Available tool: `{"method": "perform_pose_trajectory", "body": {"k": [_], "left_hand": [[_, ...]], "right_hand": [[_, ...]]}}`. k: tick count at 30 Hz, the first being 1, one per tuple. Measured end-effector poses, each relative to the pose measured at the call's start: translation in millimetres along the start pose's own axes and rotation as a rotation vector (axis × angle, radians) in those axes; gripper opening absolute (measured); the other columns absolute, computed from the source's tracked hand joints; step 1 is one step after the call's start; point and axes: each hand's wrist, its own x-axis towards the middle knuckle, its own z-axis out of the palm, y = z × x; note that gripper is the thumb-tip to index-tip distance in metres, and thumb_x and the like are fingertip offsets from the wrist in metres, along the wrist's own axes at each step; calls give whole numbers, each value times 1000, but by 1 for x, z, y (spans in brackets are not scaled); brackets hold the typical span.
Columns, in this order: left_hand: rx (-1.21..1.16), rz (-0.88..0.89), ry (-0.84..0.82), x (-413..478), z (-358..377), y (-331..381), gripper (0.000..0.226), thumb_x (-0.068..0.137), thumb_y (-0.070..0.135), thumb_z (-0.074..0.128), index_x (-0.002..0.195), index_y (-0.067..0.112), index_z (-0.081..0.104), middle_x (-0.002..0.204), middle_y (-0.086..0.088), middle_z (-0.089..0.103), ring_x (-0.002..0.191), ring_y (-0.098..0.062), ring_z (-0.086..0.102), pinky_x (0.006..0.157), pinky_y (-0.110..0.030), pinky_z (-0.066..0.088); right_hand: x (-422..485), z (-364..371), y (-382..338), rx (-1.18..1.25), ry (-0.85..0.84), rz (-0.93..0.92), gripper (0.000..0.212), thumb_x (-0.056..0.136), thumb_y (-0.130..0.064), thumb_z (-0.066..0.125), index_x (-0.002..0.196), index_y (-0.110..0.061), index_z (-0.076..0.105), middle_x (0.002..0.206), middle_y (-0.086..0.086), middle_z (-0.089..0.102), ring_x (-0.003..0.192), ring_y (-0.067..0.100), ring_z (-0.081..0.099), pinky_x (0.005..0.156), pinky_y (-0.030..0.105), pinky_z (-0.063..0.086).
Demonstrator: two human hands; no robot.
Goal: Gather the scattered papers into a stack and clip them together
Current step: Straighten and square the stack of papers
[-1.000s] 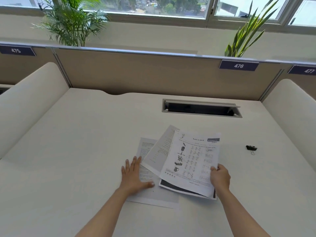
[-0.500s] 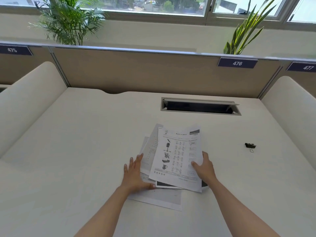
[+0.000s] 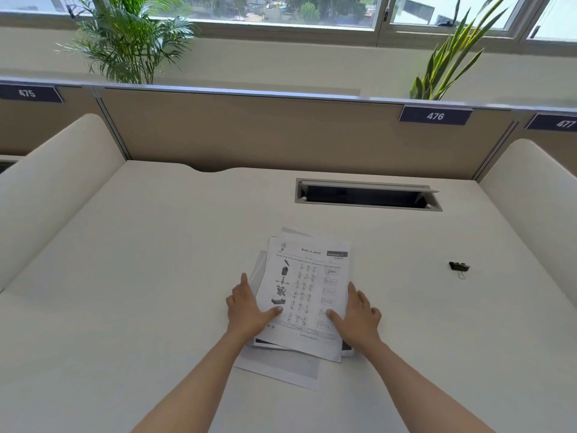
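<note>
Both hands [image 3: 304,317] flank the uneven papers [image 3: 307,292]; binder clip [image 3: 458,266] well right

Under the top worksheet [image 3: 307,285], the lower sheets [image 3: 282,368] show only as edges and corners, their print hidden. The worksheet's small text is too blurred to read. Right of the worksheet, the binder clip [image 3: 458,266] is too small for detail. Both forearms are cut off by the bottom edge.

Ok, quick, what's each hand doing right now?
Left hand: open, flat against the papers.
Right hand: open, pressing the papers' other side.
</note>
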Motion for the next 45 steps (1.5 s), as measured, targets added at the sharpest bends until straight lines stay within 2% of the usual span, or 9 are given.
{"method": "perform_pose_trajectory", "body": {"k": [8, 15, 18, 21, 26, 31, 37, 40, 45], "left_hand": [[-81, -196, -38, 9, -6, 16, 114, 57, 48, 83, 137, 7, 15, 135, -15, 32, 123, -37, 38, 98, -40, 36], [-377, -179, -84, 16, -13, 2, 46, 62, 34, 82, 98, 14, 63, 98, -4, 71, 82, -19, 68, 75, -36, 56], [-598, -189, -85, 11, -11, 3, 25, 72, 18, 77, 93, 18, 64, 94, -7, 73, 76, -22, 70, 72, -37, 57], [-794, -252, -169, 5, -6, 7, 29, 79, 3, 68, 107, 7, 61, 94, -12, 71, 73, -25, 68, 62, -33, 54], [-790, -220, -193, -3, -3, 15, 29, 82, -4, 63, 109, 5, 58, 90, -8, 68, 62, -14, 66, 47, -23, 51], [-857, -150, -202, -1, -13, 22, 31, 82, 4, 69, 111, 10, 60, 97, -8, 70, 71, -17, 69, 53, -25, 54], [-964, -25, -237, -4, -27, 36, 29, 80, 12, 74, 107, 14, 63, 98, -10, 73, 76, -21, 71, 61, -31, 55], [-1011, 25, -274, -8, -35, 42, 27, 81, 15, 73, 105, 15, 64, 89, -5, 74, 74, -21, 71, 63, -33, 56], [-1018, 87, -292, -10, -44, 44, 29, 82, 20, 70, 109, 12, 63, 101, -10, 73, 91, -28, 70, 74, -39, 57]], "right_hand": [[-10, 14, 8, -80, -40, -48, 74, 95, -55, 33, 152, -24, -2, 161, -9, -4, 148, 14, -7, 117, 48, -2], [-11, 16, 9, -112, -43, -43, 70, 96, -56, 28, 152, -26, 0, 161, -12, -5, 148, 12, -7, 117, 47, -2], [-10, 14, 7, -104, -94, -25, 71, 96, -54, 29, 152, -26, -4, 160, -11, -10, 147, 13, -11, 117, 48, -5], [-10, 12, 1, -100, -186, -7, 76, 97, -51, 32, 151, -22, -12, 159, -7, -19, 146, 17, -19, 116, 51, -10], [-12, 14, -9, -27, -243, 25, 91, 92, -56, 41, 150, -16, -17, 158, -2, -24, 145, 20, -23, 115, 51, -13], [-11, 0, -13, 301, -184, 116, 84, 93, -45, 51, 152, -17, -1, 161, -2, -1, 148, 19, -6, 119, 44, -6], [-3, -35, -20, 942, -65, 270, 68, 93, -25, 60, 149, -15, 23, 149, 5, 39, 128, 23, 46, 100, 36, 39], [-1, -51, -15, 1027, -104, 176, 41, 92, -27, 60, 130, -14, 51, 126, 6, 63, 105, 21, 64, 86, 40, 54], [-7, -71, -11, 1188, -28, -40, 34, 89, -29, 61, 120, -13, 58, 114, 6, 71, 106, 27, 67, 89, 46, 55]]}}
